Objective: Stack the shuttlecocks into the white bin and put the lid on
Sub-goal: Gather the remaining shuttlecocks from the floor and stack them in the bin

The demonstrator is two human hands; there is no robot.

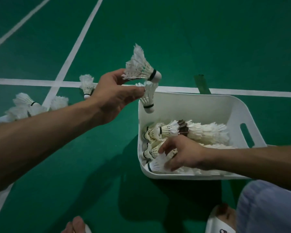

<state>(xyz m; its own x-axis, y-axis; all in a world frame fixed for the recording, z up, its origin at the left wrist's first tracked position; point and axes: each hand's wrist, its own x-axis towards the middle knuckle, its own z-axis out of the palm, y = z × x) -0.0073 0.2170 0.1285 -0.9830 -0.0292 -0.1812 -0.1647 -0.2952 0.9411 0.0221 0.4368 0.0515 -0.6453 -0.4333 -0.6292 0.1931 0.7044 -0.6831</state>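
Toes of a bare left foot and a white slipper sit at the bottom edge, beside a knee in pale cloth, all on the green court floor. Just beyond them stands the white bin, already holding rows of shuttlecocks laid on their sides, nested cork into skirt. The right hand reaches into the bin's near-left corner, its fingers spread over the feathers of a lying shuttlecock whose cork points left toward the wall; whether it pinches that skirt or only presses it down cannot be told. The left hand is raised at the bin's far-left corner and pinches two birds by their feathers: the upper shuttlecock lies nearly level with its cork to the right, while the lower shuttlecock hangs cork down, right over the rim. That hanging one is probably next to go in, and its long axis is upright while the rows lie flat, so it would need tipping over to nest with them. More loose shuttlecocks lie on the floor behind the left forearm, well apart from the bin, so the stacking looks partly done. No lid is visible.
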